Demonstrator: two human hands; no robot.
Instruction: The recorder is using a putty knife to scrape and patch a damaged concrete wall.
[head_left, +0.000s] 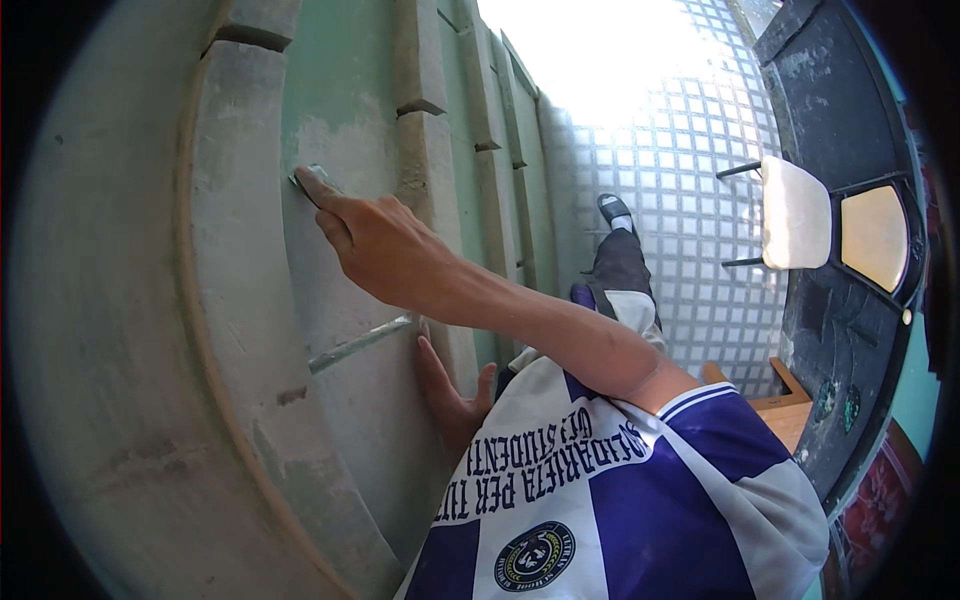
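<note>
My right hand point(385, 245) reaches across to a green and grey patchy panel point(345, 130), its fingers closed on a small flat pale bluish piece point(322, 174) pressed against the surface. Only the edges of that piece show, so its exact kind cannot be made out. Lower down, my left hand point(455, 395) rests against the raised beige strip point(440, 190) bordering the panel, thumb and fingers apart, holding nothing. Between the hands, a narrow shiny line point(360, 344) crosses the panel.
More beige strips and green panels point(465, 120) run toward the bright far end. A chair with a cream seat point(795, 212) stands right, beside a dark panel point(840, 90). Light square tiles point(690, 230) cover the floor by my sandalled foot point(615, 210). A wooden piece point(785, 410) sits lower right.
</note>
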